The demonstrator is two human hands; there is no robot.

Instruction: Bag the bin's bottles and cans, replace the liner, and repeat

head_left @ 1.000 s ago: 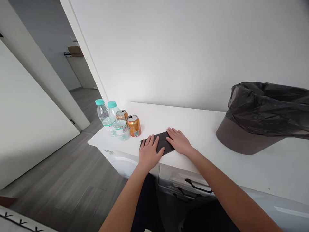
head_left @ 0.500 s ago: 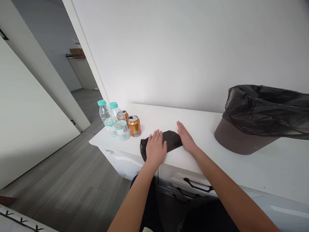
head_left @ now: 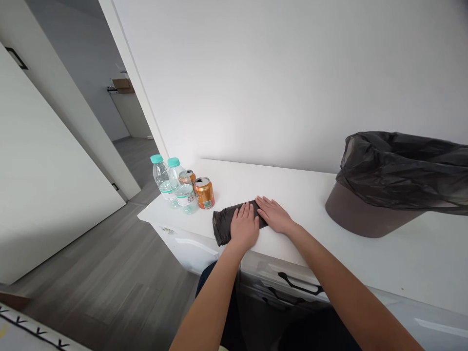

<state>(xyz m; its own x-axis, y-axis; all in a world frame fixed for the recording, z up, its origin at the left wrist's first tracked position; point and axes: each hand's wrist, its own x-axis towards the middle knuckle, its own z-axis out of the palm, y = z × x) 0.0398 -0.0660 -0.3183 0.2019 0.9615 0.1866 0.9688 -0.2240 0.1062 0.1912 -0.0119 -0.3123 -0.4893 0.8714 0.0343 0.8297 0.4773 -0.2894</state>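
A folded black plastic bag lies flat near the front edge of the white cabinet top. My left hand rests palm down on the middle of the bag, fingers stretched out. On the bag's right end lies my right hand, also flat, its fingers pointing left. Both hands are open, pressing on the bag without gripping it. Part of the bag is hidden beneath them.
Two clear bottles with teal caps and two orange cans stand at the left end. To the right is a brown trash bin with a black liner over its rim. Drawer handles project in front.
My right hand has moved left from beside the bag onto its right end. My left hand has shifted slightly right along the bag, which now lies flatter.
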